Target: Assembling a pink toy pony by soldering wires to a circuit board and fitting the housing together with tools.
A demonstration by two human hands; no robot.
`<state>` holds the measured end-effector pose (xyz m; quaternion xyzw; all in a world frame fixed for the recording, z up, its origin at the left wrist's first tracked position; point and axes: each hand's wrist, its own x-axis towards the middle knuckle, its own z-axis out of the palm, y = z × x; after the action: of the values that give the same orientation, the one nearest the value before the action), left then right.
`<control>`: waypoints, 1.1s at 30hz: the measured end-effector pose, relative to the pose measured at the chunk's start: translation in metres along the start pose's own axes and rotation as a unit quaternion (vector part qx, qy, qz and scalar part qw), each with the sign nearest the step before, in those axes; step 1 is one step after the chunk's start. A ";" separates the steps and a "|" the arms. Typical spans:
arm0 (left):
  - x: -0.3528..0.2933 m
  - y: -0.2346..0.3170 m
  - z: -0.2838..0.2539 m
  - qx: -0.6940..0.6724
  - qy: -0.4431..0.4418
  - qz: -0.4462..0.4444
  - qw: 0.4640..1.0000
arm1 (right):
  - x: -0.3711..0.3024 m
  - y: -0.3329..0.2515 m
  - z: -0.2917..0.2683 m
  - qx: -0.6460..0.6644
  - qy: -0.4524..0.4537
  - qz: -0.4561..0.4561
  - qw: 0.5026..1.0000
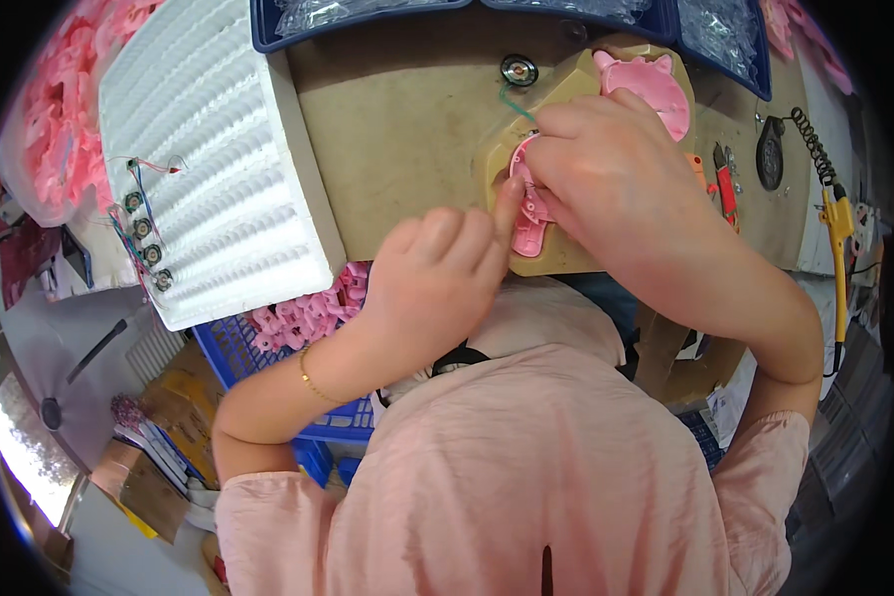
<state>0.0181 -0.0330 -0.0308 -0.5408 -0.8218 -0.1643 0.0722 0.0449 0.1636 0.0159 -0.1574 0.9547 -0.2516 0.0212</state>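
A pink plastic shell half (pixel 531 234) lies in a tan block-shaped holder (pixel 556 260) at the table's front edge. My left hand (pixel 435 273) is beside it, its index finger reaching to the shell's left edge and its other fingers curled. Over the shell's upper part, my right hand (pixel 616 174) has its fingers bent together; what they hold is hidden. A green wire runs from a small round speaker (pixel 519 71) to the fingers of my right hand. Farther back in the holder, a second pink shell with pointed ears (pixel 656 91) lies beyond my right hand.
At left stands a ridged white foam tray (pixel 219 169) with several small wired speakers. Blue bins (pixel 368 28) of clear packets line the back. Pink parts fill a blue basket (pixel 209 348) below. Red-handled cutters (pixel 727 189) and a yellow soldering iron (pixel 840 223) are at right.
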 end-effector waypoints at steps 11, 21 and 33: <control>0.014 0.001 -0.015 0.090 -0.067 0.099 0.989 | 0.000 0.012 -0.024 0.003 0.004 0.054 0.999; 0.080 -0.023 -0.024 -0.201 0.103 -0.097 0.969 | -0.059 0.024 -0.058 0.166 0.107 0.205 0.959; 0.093 -0.002 0.009 -0.692 -0.036 -0.325 0.644 | -0.101 -0.019 -0.017 0.220 0.084 0.165 0.958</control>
<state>-0.0212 0.0494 -0.0118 -0.1370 -0.5938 -0.6785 -0.4101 0.1439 0.1873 0.0356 0.0326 0.8866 -0.4611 0.0168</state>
